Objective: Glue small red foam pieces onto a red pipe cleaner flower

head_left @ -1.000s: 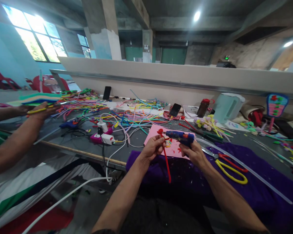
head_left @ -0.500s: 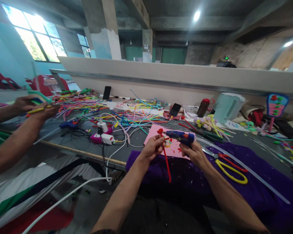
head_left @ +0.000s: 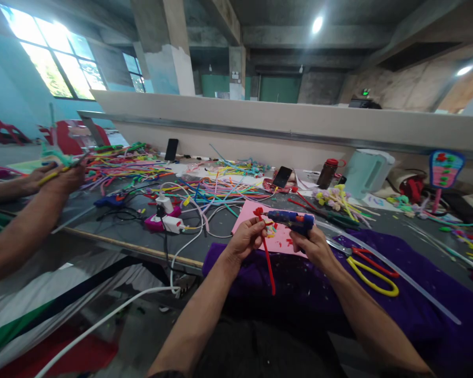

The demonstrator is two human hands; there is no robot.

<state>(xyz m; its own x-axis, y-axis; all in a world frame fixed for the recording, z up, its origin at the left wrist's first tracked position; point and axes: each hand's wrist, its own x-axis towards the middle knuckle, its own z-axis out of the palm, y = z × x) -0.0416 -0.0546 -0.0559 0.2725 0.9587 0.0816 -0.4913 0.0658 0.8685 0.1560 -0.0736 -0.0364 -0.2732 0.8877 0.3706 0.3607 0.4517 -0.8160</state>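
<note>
My left hand point(head_left: 246, 239) pinches a red pipe cleaner point(head_left: 269, 266). Its tail hangs down over the purple cloth, and its upper end forms a small curled red shape above my fingertips. In my right hand point(head_left: 312, 244) is a blue glue gun point(head_left: 290, 220), gripped by the handle with its nozzle pointing left, close to the red curl. Whether the nozzle touches it I cannot tell. Beneath both lies a pink sheet point(head_left: 247, 214) scattered with small red and yellow scraps. A long clear glue stick point(head_left: 402, 279) runs from behind the gun across the cloth.
Scissors point(head_left: 372, 275) with red and yellow handles rest on purple cloth point(head_left: 421, 315) at right. Power strips point(head_left: 169, 223) and cables lie left of the pink sheet. Loose pipe cleaners point(head_left: 205, 191) spread behind. A co-worker's hands point(head_left: 63, 176) hold yellow-handled cutters at far left.
My hands, the glue gun and the red pipe cleaner stay almost still. The clear glue stick's end has shifted slightly left. At far left the co-worker's hands have moved left and down.
</note>
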